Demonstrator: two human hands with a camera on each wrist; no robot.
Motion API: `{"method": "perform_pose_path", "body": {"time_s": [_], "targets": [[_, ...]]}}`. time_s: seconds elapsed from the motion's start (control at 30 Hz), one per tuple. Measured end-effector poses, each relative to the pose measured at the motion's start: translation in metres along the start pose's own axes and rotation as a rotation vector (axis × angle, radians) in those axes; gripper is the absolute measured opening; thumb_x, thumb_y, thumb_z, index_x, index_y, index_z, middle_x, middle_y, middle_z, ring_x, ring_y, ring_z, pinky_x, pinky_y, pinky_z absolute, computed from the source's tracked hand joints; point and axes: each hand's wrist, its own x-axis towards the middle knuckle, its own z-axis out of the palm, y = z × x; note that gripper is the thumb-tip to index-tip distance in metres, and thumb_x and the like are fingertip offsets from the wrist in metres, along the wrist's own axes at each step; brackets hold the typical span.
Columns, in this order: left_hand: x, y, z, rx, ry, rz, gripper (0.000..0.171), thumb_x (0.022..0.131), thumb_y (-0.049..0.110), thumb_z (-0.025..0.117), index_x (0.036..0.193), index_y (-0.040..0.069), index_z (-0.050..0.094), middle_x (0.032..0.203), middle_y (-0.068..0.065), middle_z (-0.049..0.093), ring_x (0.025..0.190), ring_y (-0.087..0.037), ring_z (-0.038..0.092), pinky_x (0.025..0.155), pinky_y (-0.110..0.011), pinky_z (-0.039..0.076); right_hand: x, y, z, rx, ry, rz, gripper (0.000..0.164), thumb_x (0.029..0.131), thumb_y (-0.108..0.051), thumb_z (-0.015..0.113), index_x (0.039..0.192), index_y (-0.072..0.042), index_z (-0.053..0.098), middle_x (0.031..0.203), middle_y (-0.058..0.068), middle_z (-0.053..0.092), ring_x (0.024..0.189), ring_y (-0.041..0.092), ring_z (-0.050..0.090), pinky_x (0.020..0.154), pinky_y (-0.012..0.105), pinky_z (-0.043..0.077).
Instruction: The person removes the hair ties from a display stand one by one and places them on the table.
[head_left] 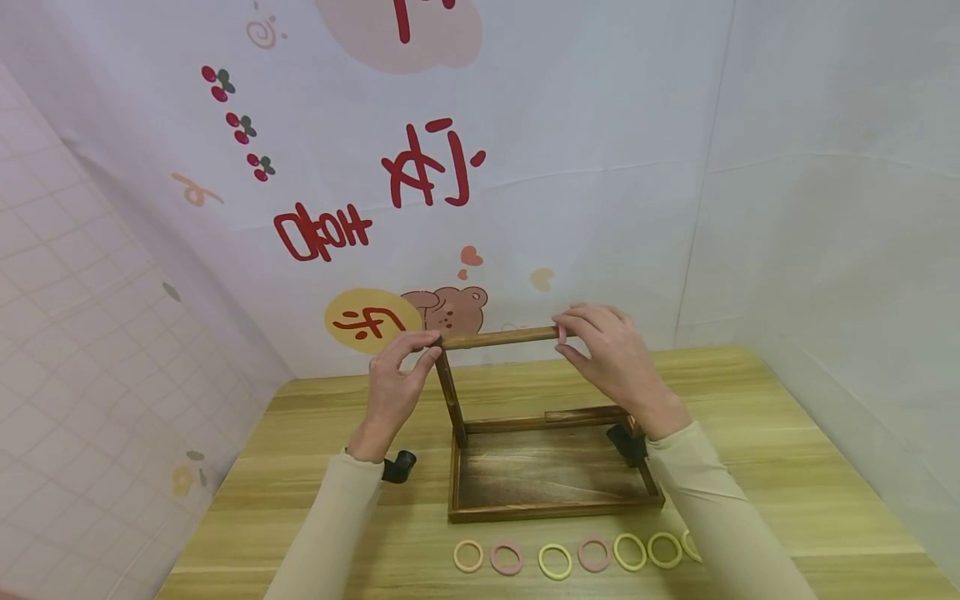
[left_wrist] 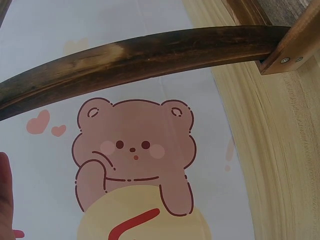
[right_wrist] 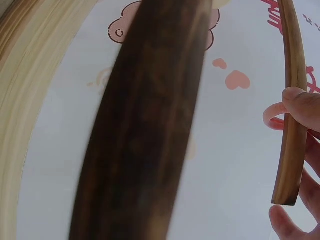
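A dark brown wooden stand has a tray base (head_left: 562, 508), an upright post (head_left: 450, 392) at its left and a long bar (head_left: 498, 338) across the top. My left hand (head_left: 395, 379) pinches the corner where bar and post meet, thumb and forefinger at the joint. Near the bar's right end, my right hand (head_left: 611, 354) pinches a pink ring (right_wrist: 272, 116) that goes around the bar. In the right wrist view, the bar's free end (right_wrist: 287, 192) sticks out below the thumb. Only an edge of the left hand shows in the left wrist view.
Several loose rings lie in a row in front of the base, among them a yellow ring (head_left: 555, 562) and a pink ring (head_left: 507, 559). The right sleeve (head_left: 720, 500) partly covers the row's last ring. A printed cloth (head_left: 585, 192) hangs behind the wood-grain table (head_left: 315, 425).
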Motion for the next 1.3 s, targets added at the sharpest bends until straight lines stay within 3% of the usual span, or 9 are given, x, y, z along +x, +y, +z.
{"method": "perform_pose_path", "body": {"time_s": [0.2, 0.4, 0.47, 0.67, 0.83, 0.93, 1.13, 1.3], "targets": [[0.002, 0.005, 0.001, 0.025, 0.008, -0.001, 0.023, 0.084, -0.01, 0.079, 0.106, -0.004, 0.076, 0.109, -0.017, 0.075, 0.094, -0.034, 0.073, 0.081, -0.051, 0.059, -0.001, 0.002, -0.002, -0.004, 0.019, 0.0, 0.046, 0.074, -0.003, 0.093, 0.116, 0.001, 0.074, 0.113, 0.015, 0.074, 0.11, 0.037, 0.067, 0.096, 0.057, 0.052], [0.001, 0.005, 0.001, 0.035, 0.014, -0.021, 0.021, 0.084, -0.009, 0.079, 0.105, -0.004, 0.076, 0.109, -0.018, 0.075, 0.094, -0.035, 0.073, 0.088, -0.021, 0.054, -0.002, 0.005, -0.004, -0.016, 0.016, 0.004, 0.046, 0.075, -0.004, 0.093, 0.116, 0.001, 0.074, 0.114, 0.016, 0.074, 0.112, 0.038, 0.066, 0.097, 0.058, 0.051], [0.001, 0.005, 0.001, 0.028, 0.008, -0.028, 0.022, 0.085, -0.006, 0.079, 0.106, -0.001, 0.077, 0.11, -0.015, 0.075, 0.095, -0.032, 0.073, 0.089, -0.018, 0.052, -0.003, 0.006, -0.005, -0.018, 0.011, 0.007, 0.046, 0.075, -0.003, 0.093, 0.116, 0.001, 0.074, 0.115, 0.016, 0.074, 0.113, 0.038, 0.066, 0.098, 0.058, 0.051], [0.0, 0.003, -0.001, 0.013, -0.007, -0.034, 0.024, 0.087, -0.001, 0.08, 0.11, 0.005, 0.078, 0.113, -0.009, 0.076, 0.098, -0.027, 0.073, 0.086, -0.039, 0.058, -0.005, 0.009, -0.009, -0.012, 0.004, 0.012, 0.045, 0.075, -0.003, 0.093, 0.116, 0.002, 0.074, 0.114, 0.016, 0.073, 0.113, 0.038, 0.065, 0.099, 0.057, 0.05], [0.001, 0.005, 0.001, 0.026, 0.0, -0.035, 0.023, 0.084, -0.007, 0.08, 0.107, 0.0, 0.077, 0.11, -0.015, 0.075, 0.095, -0.032, 0.073, 0.081, -0.054, 0.058, -0.007, 0.01, -0.011, -0.011, 0.008, 0.017, 0.045, 0.075, -0.002, 0.092, 0.116, 0.001, 0.074, 0.114, 0.016, 0.073, 0.113, 0.038, 0.065, 0.099, 0.058, 0.05], [0.003, 0.014, 0.001, 0.02, 0.003, -0.035, 0.022, 0.084, -0.011, 0.078, 0.105, -0.006, 0.075, 0.108, -0.021, 0.074, 0.094, -0.039, 0.072, 0.08, -0.06, 0.056, -0.009, 0.011, -0.012, -0.013, 0.008, 0.021, 0.045, 0.075, -0.002, 0.093, 0.115, 0.001, 0.074, 0.114, 0.016, 0.073, 0.113, 0.038, 0.065, 0.099, 0.059, 0.05], [0.01, 0.039, -0.004, -0.002, -0.004, -0.035, 0.021, 0.084, -0.014, 0.076, 0.104, -0.01, 0.074, 0.107, -0.025, 0.073, 0.093, -0.043, 0.071, 0.081, -0.062, 0.057, -0.01, 0.012, -0.014, -0.014, 0.007, 0.033, 0.041, 0.075, -0.001, 0.092, 0.112, 0.001, 0.074, 0.114, 0.016, 0.074, 0.113, 0.038, 0.065, 0.099, 0.059, 0.049], [0.01, 0.042, -0.005, 0.001, -0.004, -0.031, 0.021, 0.084, -0.014, 0.076, 0.104, -0.01, 0.074, 0.107, -0.025, 0.073, 0.093, -0.042, 0.071, 0.081, -0.061, 0.057, -0.011, 0.014, -0.015, -0.02, 0.009, 0.035, 0.042, 0.075, -0.002, 0.093, 0.112, 0.0, 0.074, 0.114, 0.015, 0.074, 0.113, 0.038, 0.065, 0.098, 0.059, 0.05]]}}
